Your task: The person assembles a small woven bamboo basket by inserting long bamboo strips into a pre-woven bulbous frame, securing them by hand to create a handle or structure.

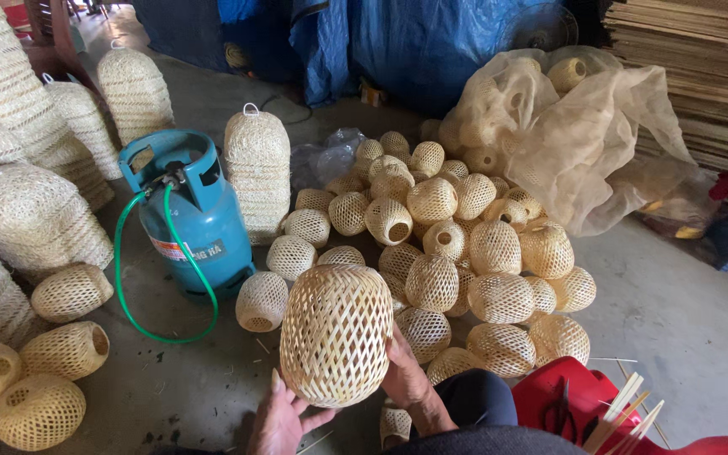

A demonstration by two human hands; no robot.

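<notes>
I hold a large woven bamboo lampshade (335,333), barrel-shaped with an open lattice, upright in front of me. My left hand (283,419) cups its lower left side from below, palm up and fingers spread. My right hand (404,377) presses against its lower right side. Just behind it lies a heap of smaller round woven shades (457,253) on the concrete floor.
A teal gas cylinder (191,215) with a green hose (124,291) stands to the left. Stacked woven shades (256,168) rise behind and far left (18,211). A mesh sack of shades (549,126) sits at the back right. A red stool (566,400) holds scissors and bamboo sticks (625,413).
</notes>
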